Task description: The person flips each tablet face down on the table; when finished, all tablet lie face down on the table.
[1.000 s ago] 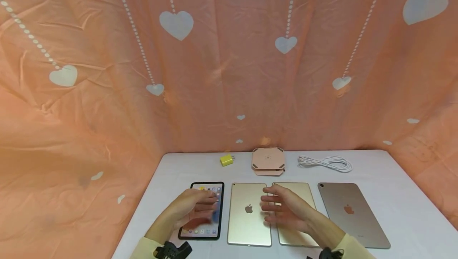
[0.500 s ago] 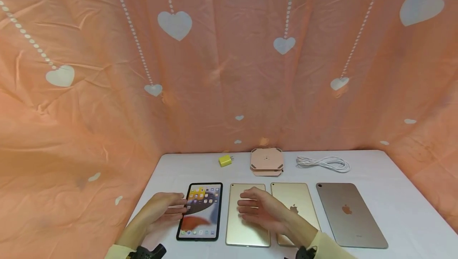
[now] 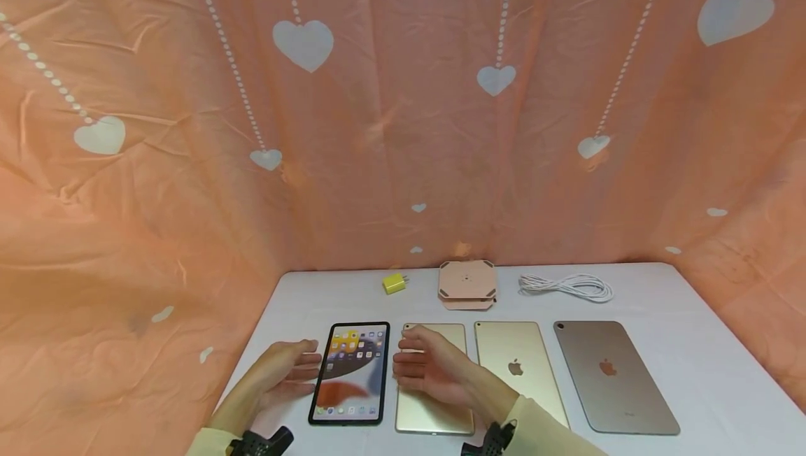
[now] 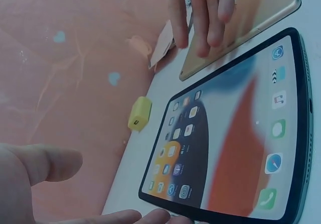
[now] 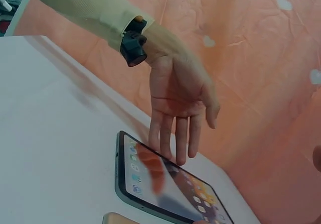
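Note:
A tablet with a lit home screen (image 3: pixel 350 375) lies face up on the white table. My left hand (image 3: pixel 280 372) is beside its left edge, fingers straight and palm facing inward; the right wrist view shows those fingertips close to the edge, and I cannot tell whether they touch. Just past the tablet's right edge, my right hand (image 3: pixel 434 368) hovers over a gold tablet (image 3: pixel 434 417) lying back up, and covers part of it. Its fingers are extended and hold nothing. A second gold tablet (image 3: pixel 516 372) and a grey tablet (image 3: pixel 607 400) lie back up farther right.
Along the back of the table lie a yellow plug adapter (image 3: pixel 394 283), a pink folding stand (image 3: pixel 467 280) and a coiled white cable (image 3: pixel 569 288). An orange curtain with hearts (image 3: pixel 378 127) hangs right behind the table's far edge.
My right hand has moved left from between the two gold tablets toward the lit one. My left hand has moved left off the lit screen to its outer edge. The tablets stay put.

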A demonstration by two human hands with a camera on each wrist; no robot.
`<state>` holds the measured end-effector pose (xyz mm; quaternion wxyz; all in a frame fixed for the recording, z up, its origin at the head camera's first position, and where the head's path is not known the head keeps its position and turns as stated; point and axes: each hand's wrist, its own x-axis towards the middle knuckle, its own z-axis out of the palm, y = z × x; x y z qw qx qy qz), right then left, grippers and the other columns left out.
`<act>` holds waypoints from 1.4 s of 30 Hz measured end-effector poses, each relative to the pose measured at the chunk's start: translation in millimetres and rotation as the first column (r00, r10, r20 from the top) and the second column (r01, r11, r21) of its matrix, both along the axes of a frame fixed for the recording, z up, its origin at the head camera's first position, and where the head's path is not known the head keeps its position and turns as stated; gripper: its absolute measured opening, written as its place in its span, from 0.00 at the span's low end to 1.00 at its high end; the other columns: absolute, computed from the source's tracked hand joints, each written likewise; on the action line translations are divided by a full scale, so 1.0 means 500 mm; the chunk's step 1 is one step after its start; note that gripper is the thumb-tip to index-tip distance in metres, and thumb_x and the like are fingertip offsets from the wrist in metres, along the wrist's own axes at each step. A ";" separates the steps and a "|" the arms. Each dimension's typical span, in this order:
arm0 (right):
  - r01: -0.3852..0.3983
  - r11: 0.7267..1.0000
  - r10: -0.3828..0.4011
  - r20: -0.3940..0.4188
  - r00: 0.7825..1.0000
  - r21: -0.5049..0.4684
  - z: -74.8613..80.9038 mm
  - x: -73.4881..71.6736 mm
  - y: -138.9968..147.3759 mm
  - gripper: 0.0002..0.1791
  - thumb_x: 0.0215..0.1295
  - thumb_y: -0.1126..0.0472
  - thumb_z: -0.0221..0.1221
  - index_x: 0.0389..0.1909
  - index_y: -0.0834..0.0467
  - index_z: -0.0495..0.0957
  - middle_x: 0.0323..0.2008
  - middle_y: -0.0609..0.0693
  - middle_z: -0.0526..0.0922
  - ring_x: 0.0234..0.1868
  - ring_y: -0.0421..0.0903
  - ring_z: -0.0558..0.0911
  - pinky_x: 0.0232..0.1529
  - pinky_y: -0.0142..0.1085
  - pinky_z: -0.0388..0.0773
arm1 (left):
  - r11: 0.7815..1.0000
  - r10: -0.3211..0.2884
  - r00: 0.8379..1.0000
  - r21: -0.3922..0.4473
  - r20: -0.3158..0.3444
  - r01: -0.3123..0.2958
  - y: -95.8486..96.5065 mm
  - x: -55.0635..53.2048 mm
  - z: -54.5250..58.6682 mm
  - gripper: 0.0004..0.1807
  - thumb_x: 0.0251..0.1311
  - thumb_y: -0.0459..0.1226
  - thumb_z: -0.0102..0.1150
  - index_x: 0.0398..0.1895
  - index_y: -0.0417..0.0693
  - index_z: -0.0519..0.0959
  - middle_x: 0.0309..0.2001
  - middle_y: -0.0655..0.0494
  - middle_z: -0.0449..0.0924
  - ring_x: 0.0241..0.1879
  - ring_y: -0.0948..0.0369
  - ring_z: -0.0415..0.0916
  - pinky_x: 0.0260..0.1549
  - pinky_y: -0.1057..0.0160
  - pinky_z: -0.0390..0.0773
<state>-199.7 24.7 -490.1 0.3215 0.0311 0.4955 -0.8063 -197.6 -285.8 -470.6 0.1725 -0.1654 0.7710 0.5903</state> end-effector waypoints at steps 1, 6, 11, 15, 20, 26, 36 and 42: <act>0.000 1.000 0.000 0.004 1.000 0.005 -0.001 -0.002 -0.007 0.47 0.74 0.45 0.59 0.79 0.74 0.55 0.67 0.69 0.71 0.64 0.59 0.77 0.76 0.56 0.73 | 1.000 0.002 1.000 -0.003 0.004 -0.002 0.000 -0.001 -0.002 0.38 0.80 0.47 0.55 0.73 0.19 0.67 0.65 0.25 0.80 0.56 0.41 0.87 0.51 0.44 0.91; -0.022 0.999 0.021 0.019 1.000 0.036 -0.007 -0.010 -0.038 0.52 0.74 0.45 0.60 0.81 0.76 0.50 0.75 0.77 0.63 0.76 0.70 0.69 0.79 0.60 0.70 | 1.000 0.016 1.000 -0.027 0.015 -0.016 0.001 -0.004 -0.012 0.37 0.79 0.47 0.56 0.71 0.19 0.68 0.61 0.28 0.82 0.54 0.44 0.85 0.48 0.47 0.92; 0.002 0.998 -0.003 0.008 1.000 0.065 -0.009 -0.008 -0.054 0.53 0.72 0.45 0.59 0.81 0.77 0.49 0.75 0.78 0.62 0.77 0.72 0.66 0.75 0.60 0.73 | 0.999 0.025 1.000 -0.032 0.008 -0.025 0.013 -0.006 -0.020 0.34 0.78 0.46 0.57 0.70 0.22 0.70 0.56 0.33 0.82 0.49 0.48 0.84 0.42 0.53 0.91; 0.030 0.997 -0.030 0.001 1.000 0.075 -0.007 -0.004 -0.062 0.53 0.71 0.45 0.59 0.80 0.77 0.50 0.73 0.78 0.62 0.73 0.70 0.68 0.75 0.61 0.73 | 0.999 0.035 0.999 -0.031 0.012 -0.035 0.028 -0.007 -0.021 0.35 0.77 0.47 0.58 0.72 0.25 0.69 0.58 0.33 0.79 0.48 0.49 0.82 0.41 0.56 0.88; 0.058 0.995 -0.058 0.008 0.998 0.085 0.000 -0.003 -0.074 0.51 0.69 0.46 0.61 0.78 0.77 0.52 0.64 0.72 0.68 0.62 0.61 0.72 0.73 0.55 0.75 | 0.999 0.016 1.000 -0.046 0.012 -0.016 0.046 -0.010 -0.022 0.35 0.74 0.47 0.61 0.69 0.26 0.71 0.60 0.34 0.79 0.50 0.48 0.83 0.41 0.57 0.85; 0.058 0.996 -0.057 -0.006 0.998 0.075 0.008 -0.002 -0.072 0.42 0.68 0.47 0.61 0.72 0.71 0.61 0.47 0.55 0.75 0.49 0.50 0.77 0.53 0.37 0.80 | 0.998 -0.017 0.999 -0.065 0.032 0.019 0.066 -0.014 -0.019 0.33 0.71 0.48 0.64 0.65 0.29 0.74 0.56 0.39 0.83 0.50 0.49 0.84 0.41 0.56 0.86; -0.042 0.998 0.041 -0.029 0.999 -0.049 0.023 0.012 -0.047 0.37 0.74 0.43 0.51 0.74 0.62 0.59 0.54 0.58 0.78 0.48 0.51 0.80 0.51 0.43 0.84 | 0.995 -0.100 0.995 -0.013 -0.002 0.100 0.104 -0.012 -0.011 0.24 0.75 0.47 0.58 0.56 0.33 0.82 0.47 0.45 0.85 0.47 0.51 0.84 0.44 0.50 0.88; -0.018 0.996 0.017 -0.013 1.000 -0.091 0.040 0.021 -0.036 0.42 0.76 0.42 0.48 0.80 0.63 0.54 0.61 0.63 0.71 0.53 0.55 0.79 0.58 0.51 0.84 | 0.956 -0.268 0.958 0.093 -0.101 0.278 0.140 0.006 0.040 0.25 0.81 0.48 0.51 0.59 0.33 0.81 0.50 0.46 0.83 0.52 0.51 0.79 0.50 0.45 0.87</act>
